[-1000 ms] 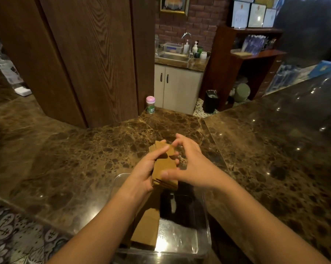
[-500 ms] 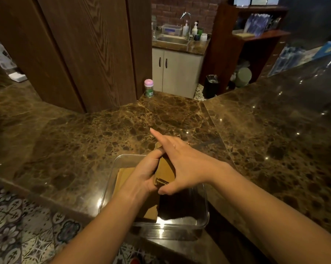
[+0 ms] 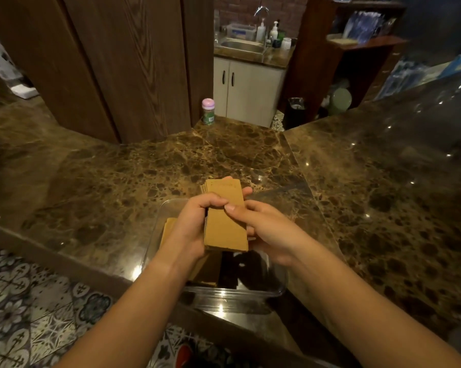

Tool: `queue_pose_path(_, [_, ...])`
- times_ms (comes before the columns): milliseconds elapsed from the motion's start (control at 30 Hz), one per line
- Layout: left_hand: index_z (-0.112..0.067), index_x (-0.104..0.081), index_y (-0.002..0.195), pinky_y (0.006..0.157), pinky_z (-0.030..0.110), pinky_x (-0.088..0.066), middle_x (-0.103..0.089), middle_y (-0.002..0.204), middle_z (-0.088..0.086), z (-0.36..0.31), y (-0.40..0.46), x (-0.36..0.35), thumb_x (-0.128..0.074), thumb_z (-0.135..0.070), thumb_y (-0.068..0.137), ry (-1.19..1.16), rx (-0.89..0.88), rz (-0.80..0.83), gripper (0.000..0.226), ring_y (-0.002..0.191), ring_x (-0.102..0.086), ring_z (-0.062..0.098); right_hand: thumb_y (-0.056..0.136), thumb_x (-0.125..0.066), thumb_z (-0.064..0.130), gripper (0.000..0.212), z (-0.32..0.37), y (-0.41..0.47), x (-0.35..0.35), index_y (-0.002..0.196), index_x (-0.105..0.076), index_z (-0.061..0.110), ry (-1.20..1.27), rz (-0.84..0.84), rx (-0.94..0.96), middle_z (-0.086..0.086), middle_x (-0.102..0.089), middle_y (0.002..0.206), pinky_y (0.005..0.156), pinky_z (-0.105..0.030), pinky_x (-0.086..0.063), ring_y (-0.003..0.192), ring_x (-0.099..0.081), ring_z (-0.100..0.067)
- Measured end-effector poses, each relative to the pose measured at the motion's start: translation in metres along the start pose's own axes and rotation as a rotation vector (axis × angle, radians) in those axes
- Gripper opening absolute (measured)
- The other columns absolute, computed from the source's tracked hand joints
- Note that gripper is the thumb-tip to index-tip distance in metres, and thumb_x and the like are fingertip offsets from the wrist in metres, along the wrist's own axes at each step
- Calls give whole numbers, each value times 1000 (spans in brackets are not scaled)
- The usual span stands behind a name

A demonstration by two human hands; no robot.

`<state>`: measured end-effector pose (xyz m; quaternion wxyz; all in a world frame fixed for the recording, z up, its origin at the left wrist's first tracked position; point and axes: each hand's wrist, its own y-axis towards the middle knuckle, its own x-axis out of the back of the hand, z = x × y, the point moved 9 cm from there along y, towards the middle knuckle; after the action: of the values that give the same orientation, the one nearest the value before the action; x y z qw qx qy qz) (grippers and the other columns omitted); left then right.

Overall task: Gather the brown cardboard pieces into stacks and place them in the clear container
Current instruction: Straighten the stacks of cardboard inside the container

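Centre of frame: both hands hold one stack of brown cardboard pieces (image 3: 225,221) above the clear container (image 3: 274,288). The left hand (image 3: 189,229) grips the stack's left edge, fingers curled over the top face. The right hand (image 3: 266,229) grips the right edge, thumb lying across the top piece, other fingers wrapped underneath; fingertips show past the stack's far right corner. The stack lies roughly flat, long side running away from the viewer; the pieces at its far end are fanned slightly, not flush. The container sits on the marble counter (image 3: 117,187), at the counter's near edge, lower centre of frame. Contents: a second batch of cardboard pieces (image 3: 168,227) in its left half, mostly hidden under the left hand and wrist; count cannot be told. The right half of the container shows dark through the clear base, with glare on the near wall. Whether the held stack touches the container rim cannot be told. Upper centre, at the counter's far edge beside a wooden panel: a small jar with a pink lid (image 3: 208,111), upright, well apart from the container. Further back, upper centre: a sink (image 3: 242,46) over white cabinet doors, with pump bottles just beside it. Lower left: patterned floor tiles (image 3: 25,301).
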<state>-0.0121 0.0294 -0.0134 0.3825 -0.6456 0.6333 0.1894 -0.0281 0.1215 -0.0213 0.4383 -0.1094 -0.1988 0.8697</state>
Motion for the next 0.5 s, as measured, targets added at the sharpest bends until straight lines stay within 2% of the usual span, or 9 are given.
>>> queue_pose_path(67, [-26,-43,143,67,39,-60,-67,121,16,-4,-3,16,-67,-11,70,159,-46,-143,78,96,-70,29,93,-71,36,34,-4,-1,4,119,-67,13,23,-39,-6,-13,-76,110,89,-43,-58,104,-73,-26])
queue_pose_path(100, [-31,-36,145,67,38,-59,-65,120,12,-11,-4,25,-73,-14,71,256,-96,-218,84,96,-70,26,93,-71,34,31,-3,-3,10,116,-66,13,7,-78,8,-12,-76,109,86,-40,-58,101,-74,-24])
queue_pose_path(167, [-41,-29,144,77,36,-57,-59,123,1,-30,-10,36,-79,-21,76,507,-237,-316,86,104,-66,18,92,-73,31,25,2,-7,21,109,-64,15,-96,-165,36,-6,-77,101,74,-32,-62,88,-76,-16])
queue_pose_path(200, [-39,-36,140,81,33,-55,-56,123,-4,-40,-14,39,-77,-24,81,658,-322,-339,74,107,-62,13,92,-73,31,20,3,-10,25,103,-63,17,-189,-206,45,-1,-77,92,66,-26,-60,79,-75,-8])
queue_pose_path(267, [-37,-56,119,76,21,-53,-59,115,-9,-52,-23,36,-69,-23,89,977,-466,-318,35,102,-61,2,91,-72,35,19,5,-16,29,91,-61,20,-455,-254,36,8,-72,75,49,-16,-49,63,-68,4])
queue_pose_path(333, [-43,-58,97,68,15,-52,-60,104,-15,-43,-27,32,-67,-21,88,1416,-486,-231,25,93,-59,-3,92,-68,44,33,-2,-17,26,106,-59,15,-757,-262,-32,5,-69,91,52,-23,-44,77,-66,-4])
queue_pose_path(367, [-43,-58,94,70,16,-50,-58,102,-16,-31,-26,34,-67,-23,86,1647,-439,-178,24,93,-58,-1,93,-64,47,45,-8,-15,24,119,-54,12,-887,-263,-72,0,-67,105,58,-27,-43,90,-66,-14])
queue_pose_path(433, [-41,-61,100,82,24,-46,-57,107,-11,-11,-24,42,-67,-32,85,1948,-336,-98,19,103,-53,8,97,-59,46,56,-18,-10,18,133,-44,6,-1017,-268,-128,-11,-64,122,69,-32,-43,107,-64,-28])
queue_pose_path(500, [-41,-61,113,86,26,-39,-53,114,-8,-4,-22,53,-66,-42,85,2035,-278,-111,29,109,-47,13,99,-57,42,58,-28,-3,12,138,-40,3,-1038,-258,-171,-15,-62,129,75,-35,-44,114,-62,-33])
